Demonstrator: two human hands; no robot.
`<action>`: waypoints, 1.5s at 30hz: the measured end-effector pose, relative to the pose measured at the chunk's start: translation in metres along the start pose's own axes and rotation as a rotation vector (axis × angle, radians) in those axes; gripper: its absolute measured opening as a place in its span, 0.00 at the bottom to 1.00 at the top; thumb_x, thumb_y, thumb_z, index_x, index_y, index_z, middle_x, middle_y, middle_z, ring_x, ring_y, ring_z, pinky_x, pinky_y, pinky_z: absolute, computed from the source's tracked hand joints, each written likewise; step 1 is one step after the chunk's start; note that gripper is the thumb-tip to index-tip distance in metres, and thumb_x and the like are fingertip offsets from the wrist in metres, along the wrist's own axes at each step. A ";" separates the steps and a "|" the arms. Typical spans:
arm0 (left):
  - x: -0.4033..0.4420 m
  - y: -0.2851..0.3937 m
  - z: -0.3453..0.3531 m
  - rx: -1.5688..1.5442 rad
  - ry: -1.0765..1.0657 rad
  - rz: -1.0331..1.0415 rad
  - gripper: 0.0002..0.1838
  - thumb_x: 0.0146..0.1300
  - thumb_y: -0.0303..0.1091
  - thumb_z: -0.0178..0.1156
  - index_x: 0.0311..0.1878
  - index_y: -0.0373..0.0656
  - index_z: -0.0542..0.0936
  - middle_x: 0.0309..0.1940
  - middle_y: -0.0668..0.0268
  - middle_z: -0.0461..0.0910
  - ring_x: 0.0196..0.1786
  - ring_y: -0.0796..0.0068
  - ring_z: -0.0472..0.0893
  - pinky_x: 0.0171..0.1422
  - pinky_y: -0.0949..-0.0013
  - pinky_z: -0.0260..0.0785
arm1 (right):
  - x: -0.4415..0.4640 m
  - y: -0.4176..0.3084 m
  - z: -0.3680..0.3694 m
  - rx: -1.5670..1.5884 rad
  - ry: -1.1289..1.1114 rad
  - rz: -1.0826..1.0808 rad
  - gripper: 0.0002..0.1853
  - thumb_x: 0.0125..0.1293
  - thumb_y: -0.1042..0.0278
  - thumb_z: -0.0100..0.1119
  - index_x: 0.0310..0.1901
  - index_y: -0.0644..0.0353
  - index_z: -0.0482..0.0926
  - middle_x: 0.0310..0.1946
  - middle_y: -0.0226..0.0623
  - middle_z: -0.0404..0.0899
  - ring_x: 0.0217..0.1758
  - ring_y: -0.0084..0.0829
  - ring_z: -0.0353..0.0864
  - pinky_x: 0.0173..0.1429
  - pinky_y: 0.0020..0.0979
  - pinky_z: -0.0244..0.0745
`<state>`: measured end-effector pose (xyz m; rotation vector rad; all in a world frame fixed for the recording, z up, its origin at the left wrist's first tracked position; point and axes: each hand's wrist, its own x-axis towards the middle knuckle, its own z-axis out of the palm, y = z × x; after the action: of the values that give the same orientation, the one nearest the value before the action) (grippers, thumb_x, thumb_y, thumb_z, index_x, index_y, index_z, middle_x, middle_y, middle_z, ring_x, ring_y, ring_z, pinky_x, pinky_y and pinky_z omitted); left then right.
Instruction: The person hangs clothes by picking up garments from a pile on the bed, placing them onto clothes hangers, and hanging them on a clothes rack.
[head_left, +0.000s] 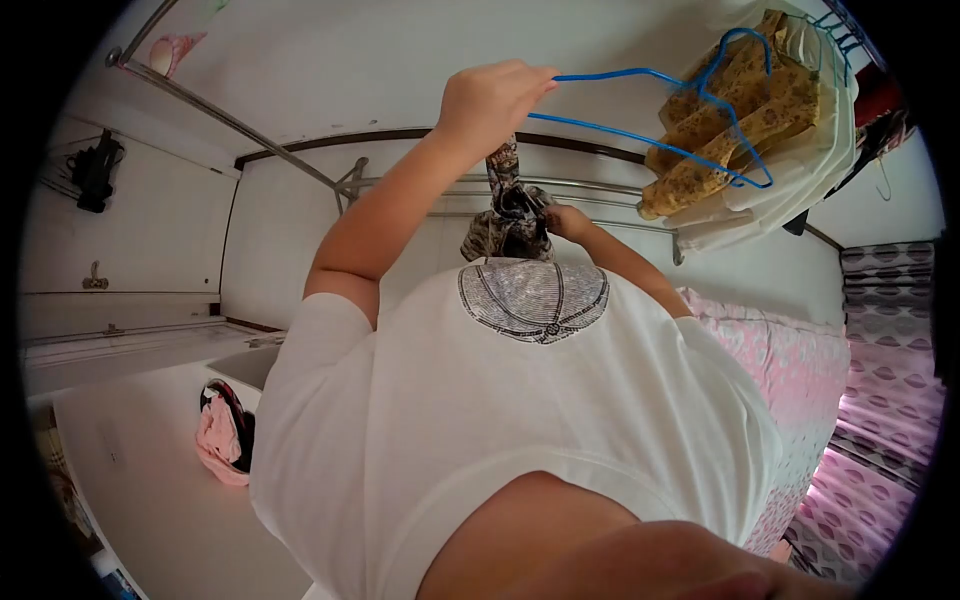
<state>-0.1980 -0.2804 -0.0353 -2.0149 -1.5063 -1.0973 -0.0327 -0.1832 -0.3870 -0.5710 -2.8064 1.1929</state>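
My left hand [492,108] is raised and closed on one end of a blue clothes hanger [620,74]. The hanger stretches to the right, its hook in front of hanging clothes. Below the left hand hangs a dark mottled garment [508,222], bunched up in front of my chest. Its narrow upper part reaches up to the left hand; whether that hand also grips it, I cannot tell. My right hand [567,222] is lower, its fingers closed on the right side of the garment.
A metal rack [290,160] runs along the wall. A brown patterned garment [735,125] and white clothes [800,195] hang at right. Beneath them lies pink bedding [770,350], beside patterned curtains [885,390]. At left are a black item [93,170] on a white door and a pink-and-black bundle [222,435].
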 end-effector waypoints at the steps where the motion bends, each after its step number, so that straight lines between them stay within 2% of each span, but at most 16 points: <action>1: 0.001 0.002 -0.003 -0.016 0.013 -0.006 0.07 0.56 0.36 0.58 0.36 0.47 0.80 0.20 0.67 0.75 0.20 0.70 0.72 0.23 0.71 0.63 | -0.001 -0.002 0.000 -0.146 0.054 0.005 0.18 0.47 0.70 0.63 0.43 0.60 0.74 0.32 0.46 0.78 0.35 0.42 0.78 0.37 0.38 0.72; 4: 0.002 0.006 -0.009 -0.005 0.005 -0.013 0.07 0.56 0.35 0.58 0.36 0.46 0.80 0.20 0.66 0.75 0.20 0.69 0.72 0.23 0.71 0.62 | -0.004 -0.011 -0.007 -0.332 -0.183 0.267 0.21 0.45 0.66 0.65 0.44 0.57 0.74 0.30 0.45 0.79 0.34 0.43 0.78 0.38 0.40 0.71; 7: -0.004 0.003 -0.008 -0.025 0.003 0.005 0.07 0.55 0.34 0.58 0.35 0.45 0.80 0.21 0.65 0.75 0.20 0.68 0.72 0.24 0.71 0.63 | -0.025 0.005 -0.005 -0.399 -0.402 0.401 0.24 0.43 0.64 0.67 0.46 0.52 0.75 0.30 0.43 0.79 0.34 0.43 0.79 0.39 0.41 0.71; 11: -0.023 -0.015 -0.011 0.049 0.021 -0.019 0.07 0.55 0.37 0.58 0.34 0.47 0.80 0.23 0.69 0.77 0.22 0.70 0.75 0.24 0.71 0.66 | -0.081 0.045 -0.011 -0.507 -0.428 0.482 0.24 0.41 0.66 0.66 0.45 0.48 0.75 0.32 0.36 0.79 0.39 0.41 0.78 0.39 0.40 0.71; 15: -0.036 -0.029 -0.020 -0.018 -0.022 -0.158 0.07 0.57 0.36 0.57 0.35 0.45 0.80 0.25 0.67 0.78 0.23 0.69 0.75 0.26 0.72 0.66 | -0.139 0.063 -0.047 -0.413 0.277 0.515 0.14 0.46 0.72 0.58 0.37 0.53 0.73 0.33 0.38 0.78 0.41 0.43 0.76 0.40 0.41 0.69; 17: -0.046 -0.035 -0.021 -0.036 -0.057 -0.222 0.07 0.57 0.36 0.56 0.35 0.45 0.80 0.26 0.67 0.78 0.25 0.68 0.75 0.27 0.72 0.66 | -0.156 0.051 -0.073 -0.245 0.683 0.655 0.14 0.46 0.77 0.54 0.38 0.56 0.72 0.34 0.42 0.77 0.40 0.44 0.75 0.41 0.39 0.70; 19: -0.064 -0.044 -0.014 -0.036 -0.087 -0.268 0.07 0.58 0.36 0.56 0.35 0.44 0.79 0.25 0.66 0.78 0.26 0.68 0.75 0.28 0.71 0.66 | -0.164 0.055 -0.090 -0.113 1.137 0.552 0.13 0.48 0.82 0.49 0.38 0.60 0.71 0.33 0.42 0.77 0.38 0.40 0.76 0.42 0.34 0.71; 22: -0.077 -0.047 -0.008 -0.062 -0.125 -0.284 0.07 0.58 0.36 0.56 0.35 0.44 0.79 0.25 0.66 0.77 0.26 0.67 0.76 0.29 0.71 0.66 | -0.167 0.052 -0.113 0.491 1.490 0.310 0.13 0.51 0.85 0.45 0.39 0.63 0.71 0.34 0.39 0.76 0.37 0.33 0.76 0.41 0.29 0.71; 23: -0.078 -0.045 -0.008 -0.052 -0.171 -0.301 0.07 0.58 0.35 0.56 0.35 0.44 0.79 0.25 0.66 0.77 0.26 0.67 0.75 0.29 0.71 0.66 | -0.170 0.061 -0.116 0.614 1.493 0.288 0.12 0.54 0.85 0.44 0.39 0.62 0.70 0.36 0.34 0.75 0.38 0.26 0.74 0.41 0.26 0.70; 26: -0.090 -0.050 0.001 -0.092 -0.132 -0.287 0.07 0.57 0.35 0.56 0.35 0.43 0.79 0.25 0.66 0.77 0.26 0.67 0.76 0.29 0.71 0.66 | -0.175 0.019 -0.136 1.078 1.491 0.244 0.07 0.57 0.78 0.54 0.37 0.62 0.70 0.33 0.33 0.75 0.34 0.25 0.74 0.42 0.24 0.69; 30: -0.095 -0.053 0.005 -0.221 -0.166 -0.296 0.06 0.56 0.33 0.58 0.35 0.43 0.79 0.25 0.65 0.77 0.25 0.69 0.75 0.28 0.73 0.65 | -0.175 -0.016 -0.159 1.255 1.321 -0.011 0.13 0.56 0.74 0.59 0.42 0.61 0.68 0.37 0.35 0.76 0.43 0.28 0.76 0.49 0.24 0.70; 31: -0.095 -0.053 0.006 -0.265 -0.175 -0.293 0.06 0.56 0.33 0.58 0.35 0.43 0.80 0.24 0.64 0.76 0.24 0.70 0.74 0.28 0.73 0.64 | -0.175 -0.019 -0.163 1.234 1.283 -0.065 0.15 0.57 0.76 0.58 0.45 0.61 0.67 0.43 0.38 0.75 0.48 0.30 0.75 0.52 0.26 0.70; 34: -0.095 -0.049 0.007 -0.290 -0.231 -0.280 0.06 0.56 0.32 0.58 0.35 0.42 0.79 0.23 0.63 0.75 0.23 0.70 0.73 0.27 0.72 0.63 | -0.176 -0.058 -0.181 1.097 1.175 -0.062 0.17 0.57 0.78 0.56 0.48 0.62 0.67 0.47 0.39 0.73 0.48 0.30 0.75 0.53 0.27 0.69; 40: -0.095 -0.050 0.013 -0.326 -0.132 -0.257 0.06 0.56 0.31 0.58 0.35 0.41 0.79 0.21 0.62 0.75 0.22 0.70 0.73 0.27 0.73 0.63 | -0.195 -0.058 -0.194 0.921 1.103 -0.051 0.12 0.57 0.75 0.57 0.43 0.64 0.73 0.42 0.36 0.77 0.47 0.28 0.75 0.53 0.26 0.68; 41: -0.095 -0.051 0.013 -0.331 -0.118 -0.258 0.06 0.56 0.31 0.58 0.35 0.40 0.79 0.22 0.62 0.75 0.23 0.70 0.73 0.27 0.73 0.63 | -0.199 -0.051 -0.192 0.849 1.161 -0.045 0.09 0.57 0.74 0.57 0.40 0.64 0.76 0.39 0.35 0.77 0.45 0.26 0.75 0.51 0.24 0.68; 45: -0.092 -0.055 0.013 -0.328 -0.089 -0.294 0.07 0.57 0.31 0.57 0.36 0.39 0.78 0.22 0.62 0.75 0.23 0.70 0.74 0.28 0.73 0.64 | -0.213 -0.042 -0.191 0.932 1.228 0.026 0.10 0.55 0.78 0.57 0.40 0.64 0.76 0.39 0.34 0.76 0.42 0.23 0.75 0.47 0.24 0.70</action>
<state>-0.2554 -0.3089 -0.1222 -2.1210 -1.8110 -1.4706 0.1862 -0.1523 -0.2007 -0.8102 -1.1034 1.2917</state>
